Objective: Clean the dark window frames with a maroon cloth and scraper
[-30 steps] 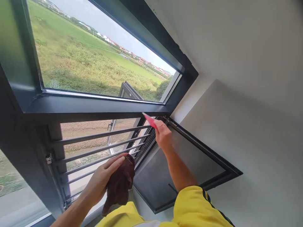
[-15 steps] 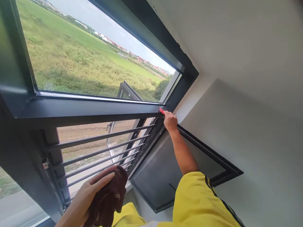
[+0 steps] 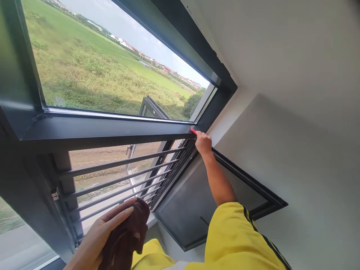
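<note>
My right hand (image 3: 203,143) is raised to the far right end of the dark window frame bar (image 3: 107,132) and grips a small red scraper (image 3: 193,131), whose tip touches the bar's corner. My left hand (image 3: 105,229) is low at the bottom edge, holding a bunched dark brown cloth (image 3: 127,235) in front of the horizontal grey guard rails (image 3: 120,176). Both sleeves are yellow.
A fixed upper pane (image 3: 112,63) shows green fields and distant houses. An inward-swung screen sash (image 3: 213,202) stands open under my right arm. An outer sash (image 3: 149,108) hangs open outside. A white wall (image 3: 295,131) fills the right side.
My right hand rose from the rails up to the corner of the frame bar with the scraper. My left hand with the cloth dropped lower and left.
</note>
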Demonstrator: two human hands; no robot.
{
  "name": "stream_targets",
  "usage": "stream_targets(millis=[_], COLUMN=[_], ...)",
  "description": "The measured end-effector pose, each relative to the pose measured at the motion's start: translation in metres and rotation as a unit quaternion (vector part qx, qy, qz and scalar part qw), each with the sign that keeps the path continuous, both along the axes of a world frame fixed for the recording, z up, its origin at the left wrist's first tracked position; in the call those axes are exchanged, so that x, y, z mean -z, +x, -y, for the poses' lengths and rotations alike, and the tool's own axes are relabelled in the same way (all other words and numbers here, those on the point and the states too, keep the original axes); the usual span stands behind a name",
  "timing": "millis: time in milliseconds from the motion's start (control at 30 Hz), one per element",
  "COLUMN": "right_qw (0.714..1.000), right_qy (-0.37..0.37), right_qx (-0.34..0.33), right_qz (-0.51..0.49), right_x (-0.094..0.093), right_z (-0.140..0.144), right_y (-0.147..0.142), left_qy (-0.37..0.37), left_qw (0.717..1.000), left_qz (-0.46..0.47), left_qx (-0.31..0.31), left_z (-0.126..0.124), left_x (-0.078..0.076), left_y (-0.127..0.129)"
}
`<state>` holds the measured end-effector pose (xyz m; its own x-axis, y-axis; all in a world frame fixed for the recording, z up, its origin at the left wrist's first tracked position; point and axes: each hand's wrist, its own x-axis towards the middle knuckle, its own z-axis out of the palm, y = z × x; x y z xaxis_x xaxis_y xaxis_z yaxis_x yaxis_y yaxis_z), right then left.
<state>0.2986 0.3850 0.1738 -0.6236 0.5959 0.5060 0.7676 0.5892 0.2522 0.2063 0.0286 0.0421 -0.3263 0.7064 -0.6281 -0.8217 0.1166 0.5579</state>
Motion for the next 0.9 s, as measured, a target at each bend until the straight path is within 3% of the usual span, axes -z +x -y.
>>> stream_targets(millis=[200,567,733,900], right_qw=[1.000,1.000,0.997,0.996], right_qy=[-0.005,-0.010,-0.029,-0.028], right_qx=[0.007,0.005,0.068,0.082], right_qz=[0.010,0.003,-0.027,-0.011], right_x=[-0.001,-0.005,-0.007,-0.009], right_z=[0.002,-0.003,-0.021,-0.023], right_y=[0.002,0.003,0.011,0.011], left_qy=[-0.012,0.003,-0.008,-0.009], left_qw=[1.000,1.000,1.000,1.000], left_qz=[0.010,-0.006,0.000,-0.019], left_qx=[-0.012,0.003,-0.001,-0.010], left_z=[-0.002,-0.002,0.001,-0.003], left_x=[-0.002,0.008,0.008,0.012], left_y=[-0.002,0.000,0.001,0.002])
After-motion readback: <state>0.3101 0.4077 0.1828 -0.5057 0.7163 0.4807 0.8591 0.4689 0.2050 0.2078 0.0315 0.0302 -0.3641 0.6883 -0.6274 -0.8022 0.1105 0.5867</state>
